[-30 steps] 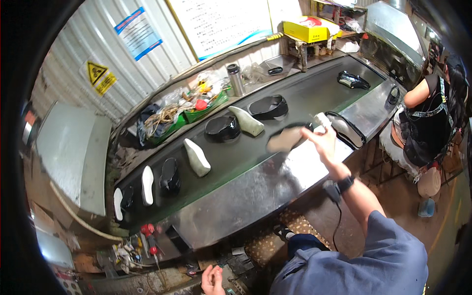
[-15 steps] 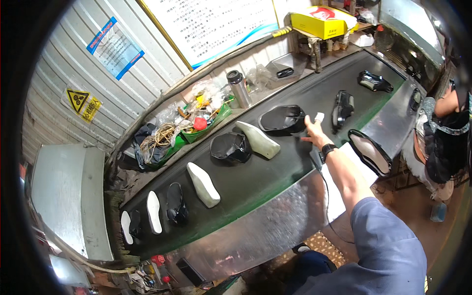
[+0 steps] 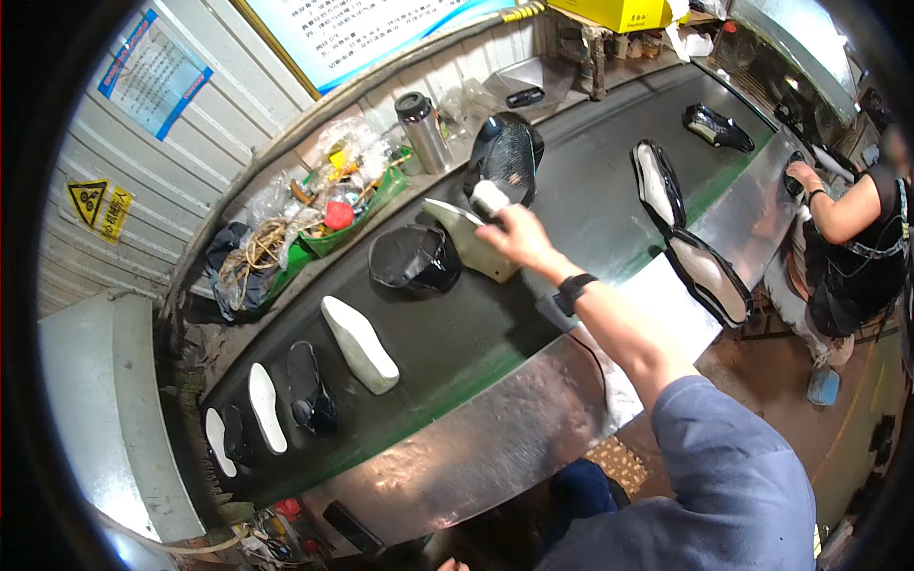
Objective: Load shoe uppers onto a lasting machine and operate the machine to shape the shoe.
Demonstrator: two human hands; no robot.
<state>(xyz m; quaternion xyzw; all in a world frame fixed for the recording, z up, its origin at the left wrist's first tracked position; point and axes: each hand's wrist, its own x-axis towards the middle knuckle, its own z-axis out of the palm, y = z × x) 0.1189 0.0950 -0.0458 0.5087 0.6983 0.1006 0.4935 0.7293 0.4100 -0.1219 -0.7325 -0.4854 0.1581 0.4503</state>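
My right hand [image 3: 519, 236], with a black wristband, reaches over the dark conveyor belt [image 3: 447, 338]. A white covering shows on one finger, which lies against the lower end of a black shoe upper [image 3: 505, 152]. The fingers appear closed on that end, though the grip is partly hidden. The upper is tilted with its textured side showing. Under and beside the hand is a pale green shoe last [image 3: 481, 257]. Left of it sits another black upper [image 3: 409, 259], opening upward. A sliver of my left hand [image 3: 453, 565] shows at the bottom edge; its fingers cannot be made out.
White-topped lasts [image 3: 362, 347] and black uppers [image 3: 307, 385] lie toward the left. Two pale-soled black shoes [image 3: 657, 181] rest at right. A steel bottle [image 3: 424, 133] and a green bag of scraps [image 3: 367, 209] line the far edge. At right, a co-worker's hand [image 3: 804, 174] touches a black piece.
My right hand has moved left and toward the pale green last. The black upper beside it has turned and shifted toward the far edge. The whole view has shifted; the co-worker's hand is now visible.
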